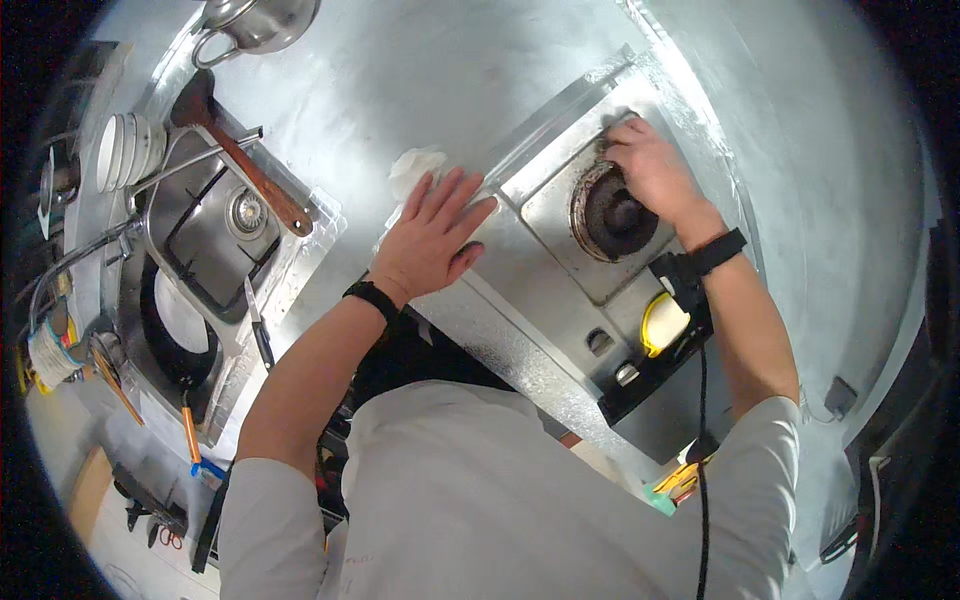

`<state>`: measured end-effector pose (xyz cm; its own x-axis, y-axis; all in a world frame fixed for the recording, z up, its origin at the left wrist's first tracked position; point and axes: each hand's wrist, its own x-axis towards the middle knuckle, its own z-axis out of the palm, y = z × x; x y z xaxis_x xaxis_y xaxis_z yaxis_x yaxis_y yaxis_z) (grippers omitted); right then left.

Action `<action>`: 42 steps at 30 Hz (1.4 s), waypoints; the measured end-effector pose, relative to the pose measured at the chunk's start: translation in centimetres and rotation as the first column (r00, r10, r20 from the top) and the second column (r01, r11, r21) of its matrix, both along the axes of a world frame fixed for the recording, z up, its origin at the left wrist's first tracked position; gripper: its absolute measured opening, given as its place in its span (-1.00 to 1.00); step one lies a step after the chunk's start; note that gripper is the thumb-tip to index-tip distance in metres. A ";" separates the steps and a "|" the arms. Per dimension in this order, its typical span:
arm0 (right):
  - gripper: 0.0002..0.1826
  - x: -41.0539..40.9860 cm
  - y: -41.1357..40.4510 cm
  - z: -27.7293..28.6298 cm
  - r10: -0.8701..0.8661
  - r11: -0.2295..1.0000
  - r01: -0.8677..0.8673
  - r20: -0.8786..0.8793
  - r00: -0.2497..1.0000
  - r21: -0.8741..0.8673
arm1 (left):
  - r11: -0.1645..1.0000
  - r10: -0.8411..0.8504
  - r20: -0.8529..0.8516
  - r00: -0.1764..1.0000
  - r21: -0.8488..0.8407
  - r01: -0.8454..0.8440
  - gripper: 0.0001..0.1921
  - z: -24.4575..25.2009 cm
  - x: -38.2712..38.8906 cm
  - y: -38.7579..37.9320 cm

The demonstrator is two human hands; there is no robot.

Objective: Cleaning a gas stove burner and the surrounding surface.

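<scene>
My left hand (431, 244) lies flat with its fingers spread on the edge of the stainless steel gas stove (510, 262). Just beyond its fingertips is a crumpled white tissue or cloth (414, 171). My right hand (654, 171) is bent down at the far side of the stove, its fingers curled beside the grimy round burner (613, 214). Something dark shows at those fingertips, partly hidden and blurred, so I cannot tell what it is. Below the right wrist, a yellow-rimmed white object (666, 324) sits near two control knobs (627, 373).
To the left is a steel sink (206, 251) with a wooden-handled spatula (247, 169) across its corner. A kitchen knife (259, 324) lies on the sink's edge, beside a wok (176, 334). White bowls (129, 152) are stacked behind. A steel pot (259, 22) stands farther back. A black cable (703, 465) hangs at right.
</scene>
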<state>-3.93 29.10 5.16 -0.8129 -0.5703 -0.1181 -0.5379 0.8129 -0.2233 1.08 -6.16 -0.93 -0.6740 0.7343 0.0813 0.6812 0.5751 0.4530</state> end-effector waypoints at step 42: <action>-0.76 0.3 -2.8 0.2 0.151 0.988 -0.152 0.084 0.985 0.007 | 1.000 -0.016 0.039 0.999 0.021 0.015 -0.36 -0.5 0.1 -0.3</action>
<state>-3.64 26.33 5.37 -0.7043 -0.6840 -0.1900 -0.6349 0.7267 -0.2624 1.13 -6.48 -1.43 -0.6653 0.7432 0.0703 0.6716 0.5548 0.4911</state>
